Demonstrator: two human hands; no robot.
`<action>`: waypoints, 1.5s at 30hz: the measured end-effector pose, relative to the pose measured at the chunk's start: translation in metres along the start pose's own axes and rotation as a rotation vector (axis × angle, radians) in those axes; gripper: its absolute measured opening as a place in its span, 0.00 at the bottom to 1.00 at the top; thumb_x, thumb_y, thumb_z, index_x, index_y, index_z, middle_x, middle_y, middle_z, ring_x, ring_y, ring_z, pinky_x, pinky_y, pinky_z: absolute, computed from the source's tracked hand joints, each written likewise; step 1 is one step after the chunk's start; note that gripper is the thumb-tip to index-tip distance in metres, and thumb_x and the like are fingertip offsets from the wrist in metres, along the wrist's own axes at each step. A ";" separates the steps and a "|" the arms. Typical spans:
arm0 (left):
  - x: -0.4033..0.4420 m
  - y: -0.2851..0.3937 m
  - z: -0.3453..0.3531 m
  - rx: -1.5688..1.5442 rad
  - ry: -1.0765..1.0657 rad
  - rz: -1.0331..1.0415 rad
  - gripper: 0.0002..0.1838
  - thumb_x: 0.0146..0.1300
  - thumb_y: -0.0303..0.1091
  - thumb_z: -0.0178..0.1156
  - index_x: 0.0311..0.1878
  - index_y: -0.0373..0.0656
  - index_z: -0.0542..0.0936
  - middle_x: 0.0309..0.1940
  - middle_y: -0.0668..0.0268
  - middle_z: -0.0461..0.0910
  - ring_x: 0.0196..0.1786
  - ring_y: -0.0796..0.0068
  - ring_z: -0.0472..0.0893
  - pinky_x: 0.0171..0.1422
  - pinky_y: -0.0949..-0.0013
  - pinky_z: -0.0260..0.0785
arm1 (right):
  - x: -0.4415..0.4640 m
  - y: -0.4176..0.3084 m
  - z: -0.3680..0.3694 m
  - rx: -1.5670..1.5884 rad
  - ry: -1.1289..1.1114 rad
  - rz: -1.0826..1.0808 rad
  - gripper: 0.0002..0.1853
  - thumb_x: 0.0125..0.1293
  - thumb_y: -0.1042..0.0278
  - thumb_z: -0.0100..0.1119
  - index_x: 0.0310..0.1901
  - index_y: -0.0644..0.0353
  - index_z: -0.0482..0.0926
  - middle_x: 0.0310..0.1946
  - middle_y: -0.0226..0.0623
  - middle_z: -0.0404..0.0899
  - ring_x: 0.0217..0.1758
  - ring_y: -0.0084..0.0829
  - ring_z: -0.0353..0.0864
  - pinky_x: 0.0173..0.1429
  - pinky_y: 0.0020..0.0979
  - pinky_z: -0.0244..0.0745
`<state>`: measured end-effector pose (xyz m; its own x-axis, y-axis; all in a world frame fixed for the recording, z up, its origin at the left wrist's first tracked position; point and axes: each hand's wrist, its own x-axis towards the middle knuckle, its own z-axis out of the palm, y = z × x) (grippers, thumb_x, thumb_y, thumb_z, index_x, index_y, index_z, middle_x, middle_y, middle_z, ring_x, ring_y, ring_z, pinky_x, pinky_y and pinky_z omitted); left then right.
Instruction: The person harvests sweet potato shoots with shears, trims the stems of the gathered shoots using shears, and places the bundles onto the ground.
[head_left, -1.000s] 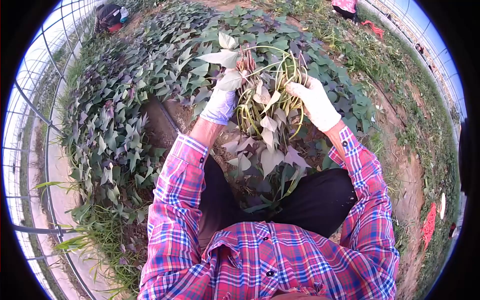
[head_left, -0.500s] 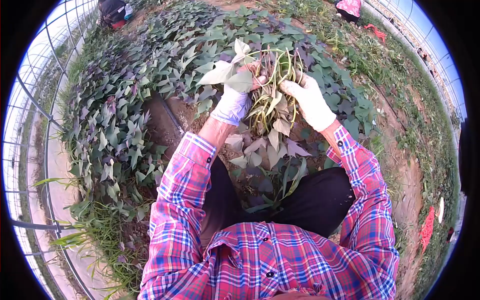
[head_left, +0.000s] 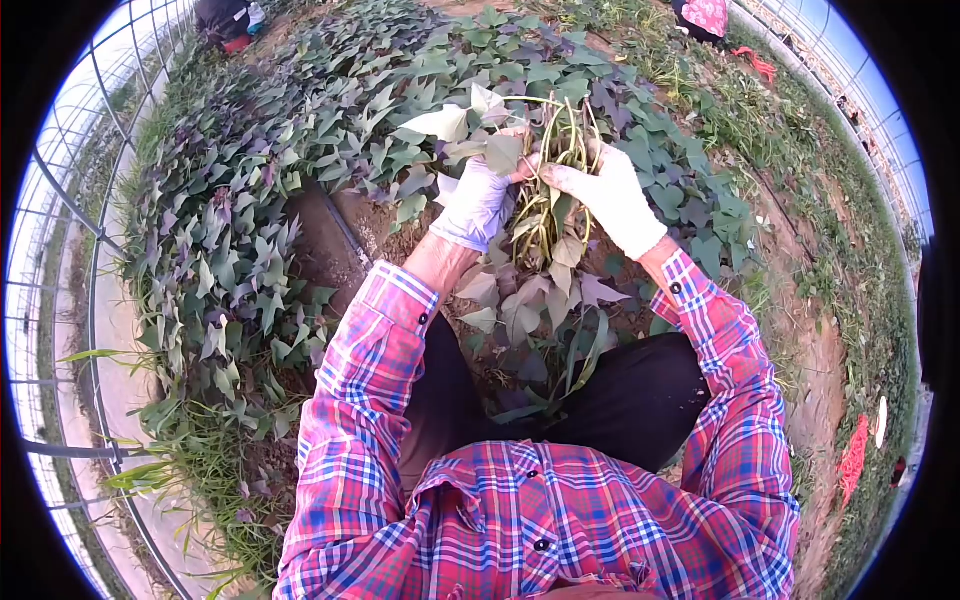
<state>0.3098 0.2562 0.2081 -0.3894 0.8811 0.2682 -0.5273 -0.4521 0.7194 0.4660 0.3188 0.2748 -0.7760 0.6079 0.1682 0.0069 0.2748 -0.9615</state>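
Note:
A bunch of leafy vine cuttings [head_left: 545,225] hangs between my hands, its cut stems at the top and its leaves drooping below. My right hand [head_left: 612,200], in a white glove, is closed around the right side of the bunch. On the left side, my left hand [head_left: 478,200] wears a pale glove with bare fingertips showing and pinches the stems; a few pale leaves [head_left: 440,123] cover part of its fingers. The fingertips of both hands meet near the upper stems.
Dense green and purple vines [head_left: 230,210] spread ahead and left. A dark hose [head_left: 345,228] lies on bare soil. Wire fencing [head_left: 100,235] curves along the left. Two people, one in dark clothing [head_left: 222,20], are far ahead. Red netting [head_left: 855,460] lies at right.
My left hand has shifted right and in toward the bunch, and my right hand's fingers have moved slightly left. The bunch is gathered more narrowly between them.

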 end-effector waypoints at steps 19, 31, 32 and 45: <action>-0.002 0.019 0.013 0.146 -0.108 -0.150 0.21 0.60 0.26 0.60 0.58 0.38 0.75 0.51 0.65 0.78 0.53 0.73 0.76 0.63 0.70 0.64 | -0.004 0.019 -0.012 0.186 0.185 0.002 0.09 0.63 0.72 0.59 0.44 0.62 0.78 0.32 0.24 0.77 0.33 0.15 0.72 0.39 0.20 0.69; 0.006 0.000 0.001 0.086 -0.012 -0.101 0.17 0.59 0.24 0.60 0.52 0.41 0.76 0.48 0.68 0.79 0.50 0.77 0.77 0.58 0.72 0.67 | -0.003 0.019 -0.014 0.186 0.184 -0.038 0.10 0.59 0.73 0.61 0.43 0.66 0.79 0.35 0.31 0.82 0.35 0.18 0.78 0.42 0.22 0.75; 0.008 -0.003 -0.002 0.108 0.019 -0.098 0.17 0.59 0.24 0.60 0.53 0.41 0.76 0.47 0.68 0.79 0.48 0.77 0.77 0.57 0.72 0.67 | -0.004 0.016 -0.014 0.176 0.171 -0.008 0.11 0.61 0.73 0.60 0.45 0.65 0.79 0.36 0.29 0.81 0.36 0.17 0.77 0.42 0.21 0.74; 0.007 -0.010 0.005 -0.117 -0.054 -0.176 0.18 0.63 0.24 0.57 0.57 0.40 0.74 0.47 0.64 0.80 0.47 0.73 0.80 0.54 0.67 0.74 | 0.001 0.020 -0.019 0.211 -0.010 0.110 0.14 0.61 0.70 0.62 0.47 0.65 0.79 0.39 0.30 0.81 0.41 0.17 0.77 0.48 0.21 0.71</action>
<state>0.3155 0.2677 0.2063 -0.2440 0.9527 0.1815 -0.6690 -0.3008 0.6797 0.4772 0.3388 0.2595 -0.7843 0.6176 0.0584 -0.0390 0.0449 -0.9982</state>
